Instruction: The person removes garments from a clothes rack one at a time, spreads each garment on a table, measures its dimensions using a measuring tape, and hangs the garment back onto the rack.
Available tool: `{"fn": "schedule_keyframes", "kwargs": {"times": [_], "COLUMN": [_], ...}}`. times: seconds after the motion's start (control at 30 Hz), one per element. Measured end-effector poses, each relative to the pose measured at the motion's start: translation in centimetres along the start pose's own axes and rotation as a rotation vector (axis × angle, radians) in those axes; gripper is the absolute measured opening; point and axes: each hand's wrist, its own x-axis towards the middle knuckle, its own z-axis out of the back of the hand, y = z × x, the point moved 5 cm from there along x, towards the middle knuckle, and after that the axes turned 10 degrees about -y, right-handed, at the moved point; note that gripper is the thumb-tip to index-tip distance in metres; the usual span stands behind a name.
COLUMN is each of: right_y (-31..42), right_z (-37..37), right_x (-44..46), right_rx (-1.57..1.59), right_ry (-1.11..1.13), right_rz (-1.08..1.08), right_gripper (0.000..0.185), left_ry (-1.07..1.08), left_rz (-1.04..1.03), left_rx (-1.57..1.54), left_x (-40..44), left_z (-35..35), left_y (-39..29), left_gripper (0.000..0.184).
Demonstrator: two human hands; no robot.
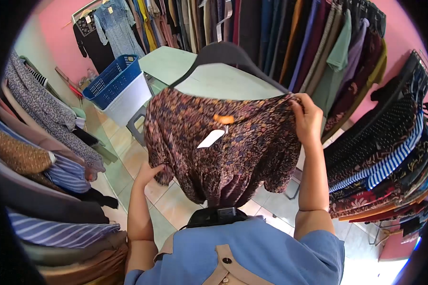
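A dark blouse with a small multicoloured print (pixel 185 128) is spread out in front of me on a black hanger (pixel 228 53). A white paper tag (pixel 210 138) and a small orange piece (pixel 223 119) show near its neckline. My right hand (pixel 309 116) pinches the blouse at the right shoulder, by the hanger's end. Lower down on the other side, my left hand (pixel 150 172) grips the edge of the left sleeve, thumb on top of the cloth. The fingertips of both hands are partly hidden by fabric.
Beyond the blouse is a pale green-white table (pixel 164 61). A blue basket (pixel 114 78) sits on a white one (pixel 128 102) at the left. Racks of clothes line both sides, with striped garments (pixel 62 230) close on the left and dark ones (pixel 380 137) on the right.
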Motion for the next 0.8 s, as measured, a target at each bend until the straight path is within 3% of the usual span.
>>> {"fn": "schedule_keyframes", "kwargs": {"times": [0.03, 0.07, 0.13, 0.2, 0.3, 0.47, 0.57, 0.63, 0.8], "right_y": [0.0, -0.2, -0.5, -2.8, -4.8, -8.4, -10.3, -14.6, -14.0], "right_z": [-0.8, -1.6, -3.7, -3.1, -4.7, -7.3, -9.0, -11.5, -13.4], "right_x": [0.6, 1.1, 1.9, 2.2, 3.0, 5.0, 4.6, 3.8, 4.1], "right_rx": [-0.023, -0.048, -0.053, -0.037, -0.032, 0.014, 0.060, 0.028, -0.004], "right_ry": [-0.019, -0.037, -0.028, -0.024, -0.025, -0.022, -0.065, -0.040, -0.014], "right_rz": [-0.004, -0.014, -0.040, -0.106, -0.154, -0.221, -0.140, -0.227, -0.387], "right_gripper": [0.016, 0.016, 0.016, 0.018, 0.020, 0.021, 0.018, 0.018, 0.020], "left_ry": [-0.032, -0.031, -0.313, -0.302, -0.321, -0.210, -0.388, -0.279, -0.222], "left_rz": [0.134, 0.136, 0.276, -0.030, 0.045, -0.042, 0.013, -0.051, -0.074], "left_rx": [0.030, 0.024, -0.148, -0.588, -0.798, -0.896, -0.893, -0.925, -0.776], "left_x": [1.1, 3.0, 6.8, 7.5, 9.6, 15.9, 18.2, 20.2, 21.8], "left_z": [1.5, 2.9, 7.8, 8.0, 8.6, 10.3, 10.0, 7.7, 9.2], "left_y": [1.9, 3.3, 6.9, 1.0, -3.2, -6.0, -5.5, -5.6, -10.1], "left_gripper": [0.033, 0.033, 0.043, 0.036, 0.035, 0.039, 0.047, 0.040, 0.034]}}
